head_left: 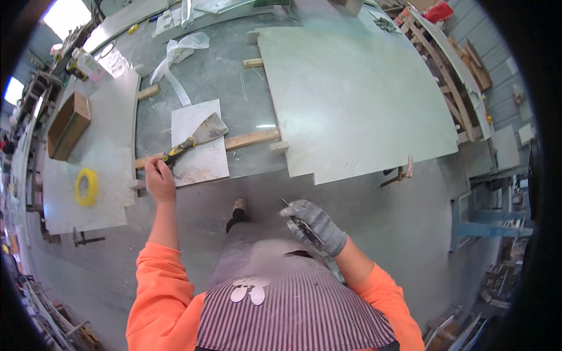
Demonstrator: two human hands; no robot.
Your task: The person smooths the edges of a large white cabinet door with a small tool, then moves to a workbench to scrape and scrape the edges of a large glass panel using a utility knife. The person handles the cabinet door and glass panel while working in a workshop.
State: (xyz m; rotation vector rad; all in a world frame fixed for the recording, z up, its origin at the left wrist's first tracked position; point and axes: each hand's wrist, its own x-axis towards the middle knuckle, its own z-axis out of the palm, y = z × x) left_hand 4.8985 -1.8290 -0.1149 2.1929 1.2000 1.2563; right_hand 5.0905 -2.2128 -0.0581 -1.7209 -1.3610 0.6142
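My bare left hand (160, 181) closes its fingers on the handle end of a putty knife (206, 130) with a black and yellow handle and a wide, smeared blade. The putty knife is over a white rectangular board (190, 167), stained in places, at the table's near edge. In front of my apron, my right hand (319, 228) wears a grey glove and is closed around a dark tool (306, 231). A thin tip sticks out past its fingers; the glove hides most of this tool, so I cannot make out its kind.
A large pale slab (357, 105) with a notched corner rests on wooden strips (252, 138) at the right. On the left slab (105, 205) are a cardboard box (70, 126) and yellow tape (86, 187). Clamps (401, 174) jut from the near edges. Crumpled white plastic (178, 52) lies farther back.
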